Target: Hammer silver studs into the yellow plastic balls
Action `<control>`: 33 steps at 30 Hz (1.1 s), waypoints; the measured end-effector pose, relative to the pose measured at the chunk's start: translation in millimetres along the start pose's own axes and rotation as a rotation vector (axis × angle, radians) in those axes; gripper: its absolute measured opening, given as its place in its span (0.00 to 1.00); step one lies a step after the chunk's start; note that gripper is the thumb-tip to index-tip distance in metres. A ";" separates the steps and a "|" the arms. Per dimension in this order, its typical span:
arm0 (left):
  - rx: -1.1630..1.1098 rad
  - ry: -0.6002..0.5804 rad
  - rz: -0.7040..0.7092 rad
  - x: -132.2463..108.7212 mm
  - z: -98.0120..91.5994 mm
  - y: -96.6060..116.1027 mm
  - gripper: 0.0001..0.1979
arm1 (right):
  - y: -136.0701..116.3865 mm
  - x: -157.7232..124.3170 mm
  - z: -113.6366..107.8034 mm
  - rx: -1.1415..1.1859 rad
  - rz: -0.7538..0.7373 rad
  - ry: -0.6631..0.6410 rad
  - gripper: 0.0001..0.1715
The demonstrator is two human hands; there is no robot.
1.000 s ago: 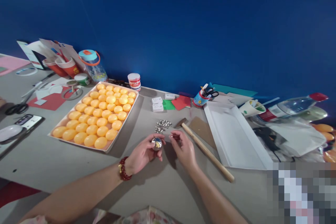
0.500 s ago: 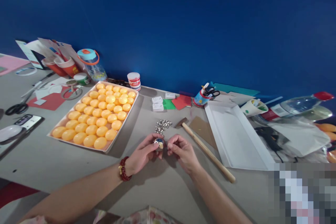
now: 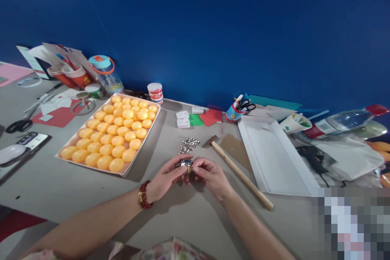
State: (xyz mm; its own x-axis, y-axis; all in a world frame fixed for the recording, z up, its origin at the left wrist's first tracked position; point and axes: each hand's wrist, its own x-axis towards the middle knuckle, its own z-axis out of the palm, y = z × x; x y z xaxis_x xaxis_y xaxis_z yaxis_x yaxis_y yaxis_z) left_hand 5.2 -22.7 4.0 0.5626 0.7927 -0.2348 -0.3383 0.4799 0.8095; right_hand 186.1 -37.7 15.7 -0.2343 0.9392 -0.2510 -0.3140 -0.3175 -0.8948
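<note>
The shiny ball (image 3: 187,164) sits clamped in the left hand (image 3: 164,179); the right hand (image 3: 214,178) meets its right side, its grip unclear. Beyond the 2 hands: metal pieces (image 3: 188,145), then 3 white boxes (image 3: 183,123); rightward, 1 hammer (image 3: 240,174).

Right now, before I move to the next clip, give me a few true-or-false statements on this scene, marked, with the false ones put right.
1. The left hand holds the shiny ball. True.
2. The right hand grips the hammer. False: the right hand's fingers are at the shiny ball, and the hammer lies to that hand's right.
3. Silver pieces lie just beyond the hands. True.
4. The bracelet is on the right wrist. False: the bracelet is on the left wrist.
5. The orange balls sit in a box. True.
</note>
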 end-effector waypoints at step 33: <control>-0.027 0.029 0.000 2.8 -1.6 -5.4 0.17 | 2.4 1.4 -2.0 0.127 0.049 -0.105 0.12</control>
State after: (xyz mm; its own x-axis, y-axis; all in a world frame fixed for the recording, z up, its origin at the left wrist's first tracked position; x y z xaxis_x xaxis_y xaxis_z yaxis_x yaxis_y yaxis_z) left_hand 7.5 -22.5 -1.9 0.5402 0.8034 -0.2506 -0.3590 0.4893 0.7948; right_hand 186.8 -36.9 12.4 -0.3451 0.9054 -0.2474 -0.4117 -0.3829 -0.8270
